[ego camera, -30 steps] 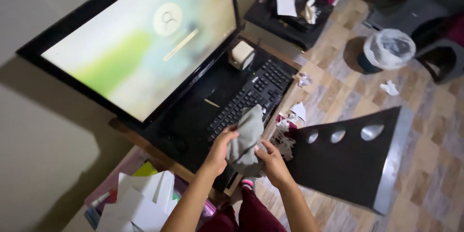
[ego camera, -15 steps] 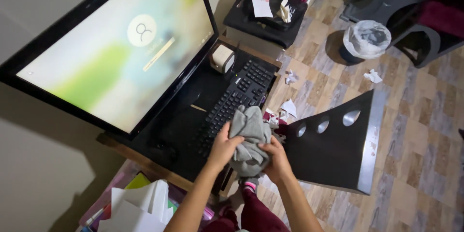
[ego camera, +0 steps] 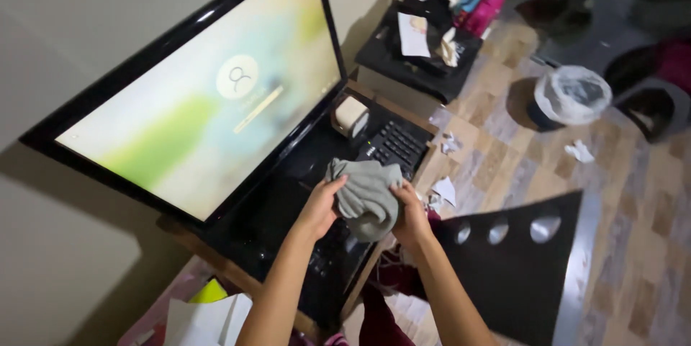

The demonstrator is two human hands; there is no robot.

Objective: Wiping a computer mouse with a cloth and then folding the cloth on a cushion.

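Dark and glossy, the bench carried a lit monitor and a black keyboard. Above the keyboard, the left hand and right hand bunched a grey cloth between them, fingers curled tight on its 2 sides, gathering it into a wad.

arms: bare, no sleeves | legs: maroon trousers | wrists: bare

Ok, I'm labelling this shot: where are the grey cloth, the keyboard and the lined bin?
grey cloth (ego camera: 366, 198), head view, middle of the bunched fabric.
keyboard (ego camera: 399, 144), head view, exposed keys.
lined bin (ego camera: 572, 94), head view, plastic liner.
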